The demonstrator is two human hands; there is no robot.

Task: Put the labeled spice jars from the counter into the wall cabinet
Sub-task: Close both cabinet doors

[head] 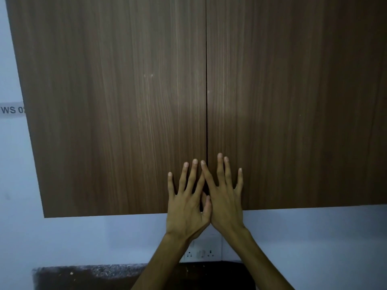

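Observation:
The wall cabinet fills most of the head view, with two dark wood-grain doors, the left door [117, 105] and the right door [293, 101], both closed along a thin middle seam. My left hand [187, 204] lies flat with fingers spread on the lower inner corner of the left door. My right hand [225, 197] lies flat on the lower inner corner of the right door, its index finger crossing the seam beside the left hand. Neither hand holds anything. No spice jars are in view.
Below the cabinet is a pale blue wall with a white socket plate [202, 253]. A dark counter surface [88, 277] shows at the bottom edge. A paper label [12, 109] reading "WS 0" is stuck on the wall at left.

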